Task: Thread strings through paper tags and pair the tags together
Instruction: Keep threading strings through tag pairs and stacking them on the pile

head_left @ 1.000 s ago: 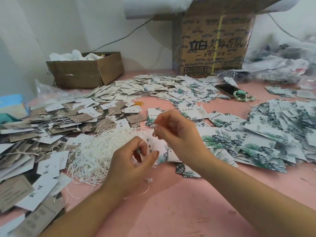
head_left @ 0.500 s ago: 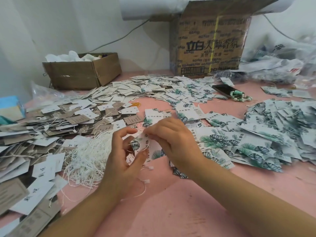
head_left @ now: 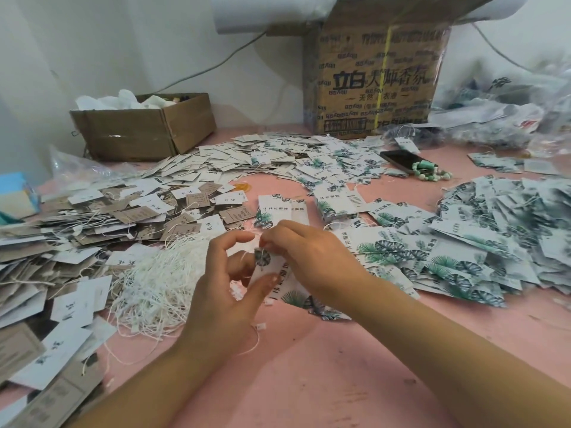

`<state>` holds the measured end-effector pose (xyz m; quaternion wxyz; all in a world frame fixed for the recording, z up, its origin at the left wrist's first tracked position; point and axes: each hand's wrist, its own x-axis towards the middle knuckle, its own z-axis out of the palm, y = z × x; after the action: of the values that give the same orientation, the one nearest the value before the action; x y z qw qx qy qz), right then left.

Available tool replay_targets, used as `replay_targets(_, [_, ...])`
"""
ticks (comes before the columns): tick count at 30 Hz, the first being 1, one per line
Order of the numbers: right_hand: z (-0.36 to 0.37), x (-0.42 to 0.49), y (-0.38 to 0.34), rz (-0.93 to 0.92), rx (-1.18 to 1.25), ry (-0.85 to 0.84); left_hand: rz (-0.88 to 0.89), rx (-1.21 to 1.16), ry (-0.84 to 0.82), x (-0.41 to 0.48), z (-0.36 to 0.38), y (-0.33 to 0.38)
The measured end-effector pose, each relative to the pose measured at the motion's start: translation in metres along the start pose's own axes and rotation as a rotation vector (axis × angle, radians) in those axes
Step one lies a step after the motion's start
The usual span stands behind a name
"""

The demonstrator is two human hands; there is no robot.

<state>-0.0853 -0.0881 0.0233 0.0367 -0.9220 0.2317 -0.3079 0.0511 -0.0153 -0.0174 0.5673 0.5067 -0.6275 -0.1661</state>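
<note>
A white paper tag (head_left: 272,274) with green leaf print is held upright between both hands above the pink table (head_left: 340,381). My left hand (head_left: 228,291) grips its lower edge with thumb and fingers. My right hand (head_left: 309,257) pinches the tag's top together with a thin white string (head_left: 247,234). A tangled heap of white strings (head_left: 157,282) lies just left of my left hand. Leaf-print tags (head_left: 432,257) lie piled to the right, brown and white tags (head_left: 77,230) to the left.
A small open cardboard box (head_left: 145,128) stands at the back left, a tall printed carton (head_left: 374,78) at the back centre. A phone (head_left: 398,160) with green beads (head_left: 432,174) lies at the back right, next to plastic bags (head_left: 509,118). A blue packet (head_left: 15,193) sits far left.
Both hands came together and lowered toward the table; my left hand took hold of the leaf-print tag's lower edge while my right hand brought the string to its top.
</note>
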Motion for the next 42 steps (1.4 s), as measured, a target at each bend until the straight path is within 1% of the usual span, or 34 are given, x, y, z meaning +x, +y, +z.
replay_targets(3, [0.001,0.004,0.012,0.145,-0.162,-0.046,0.053,0.168,-0.01,0.002,-0.002,-0.002])
replay_targets(6, [-0.003,0.003,0.029,0.333,-0.322,-0.081,0.041,0.352,-0.046,0.003,-0.004,-0.006])
replay_targets(8, [-0.009,-0.001,0.04,0.425,-0.413,-0.136,0.052,0.54,-0.121,0.005,-0.004,-0.008])
replay_targets(10, [-0.014,-0.005,0.05,0.479,-0.509,-0.175,0.021,0.685,-0.252,0.006,-0.003,-0.011])
replay_targets(11, [-0.016,-0.007,0.054,0.505,-0.562,-0.181,-0.012,0.7,-0.291,0.006,-0.004,-0.013])
replay_targets(12, [-0.017,-0.008,0.056,0.533,-0.612,-0.186,-0.045,0.682,-0.297,0.007,-0.004,-0.013])
replay_targets(16, [-0.012,-0.011,0.057,0.604,-0.732,-0.234,-0.087,0.611,-0.216,0.009,-0.005,-0.013])
replay_targets(17, [-0.01,-0.011,0.056,0.59,-0.733,-0.218,-0.098,0.605,-0.212,0.009,-0.005,-0.013])
replay_targets(19, [-0.005,-0.009,0.048,0.492,-0.686,-0.153,-0.095,0.613,-0.215,0.009,-0.004,-0.013])
replay_targets(23, [0.01,-0.005,0.016,0.176,-0.438,-0.119,-0.052,0.684,-0.223,0.008,-0.002,-0.015])
replay_targets(25, [0.017,-0.007,0.003,0.089,-0.291,-0.14,-0.045,0.72,-0.236,0.007,-0.001,-0.015])
replay_targets(27, [0.02,-0.01,0.0,0.067,-0.216,-0.201,-0.047,0.76,-0.279,0.006,-0.001,-0.014])
replay_targets(30, [0.018,-0.014,0.003,0.068,-0.193,-0.233,-0.069,0.79,-0.312,0.006,0.0,-0.012])
replay_targets(33, [0.02,-0.016,0.005,0.041,-0.242,-0.282,-0.063,0.788,-0.29,0.006,0.0,-0.015])
replay_targets(35, [0.023,-0.014,0.002,0.024,-0.26,-0.29,-0.048,0.747,-0.252,0.007,0.0,-0.017])
replay_targets(37, [0.024,-0.012,0.0,0.012,-0.258,-0.22,-0.063,0.657,-0.194,0.007,0.0,-0.017])
replay_targets(39, [0.025,-0.014,0.001,0.003,-0.23,-0.085,-0.098,0.56,-0.157,0.007,-0.001,-0.016])
replay_targets(42, [0.026,-0.015,0.006,0.028,-0.181,-0.012,-0.078,0.41,-0.144,0.007,-0.002,-0.013])
